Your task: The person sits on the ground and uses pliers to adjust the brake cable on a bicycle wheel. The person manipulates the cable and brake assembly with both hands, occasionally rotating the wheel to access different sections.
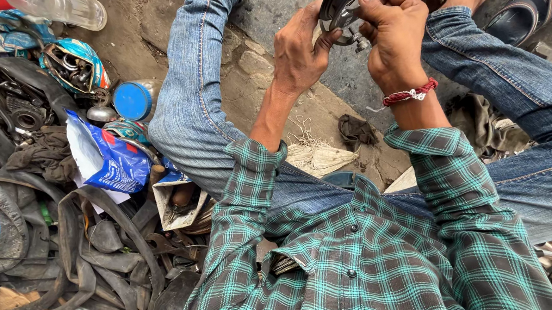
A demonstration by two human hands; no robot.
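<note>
Wheel rim [339,0] at 12 o'clock, between my knees so it stays steady. My right hand [395,36] is closed on the rim edge; my left hand [300,51] is pinching the hub hardware. Blue-white plastic bag [108,161] at 9 o'clock, blue-lidded tin [134,101] just above it.

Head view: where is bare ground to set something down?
Bare ground lies between the knees below the hands, beside a grey rag. Another strip runs past the plastic bottle. The lower left is crowded with rubber tubes and a blue bag.
</note>
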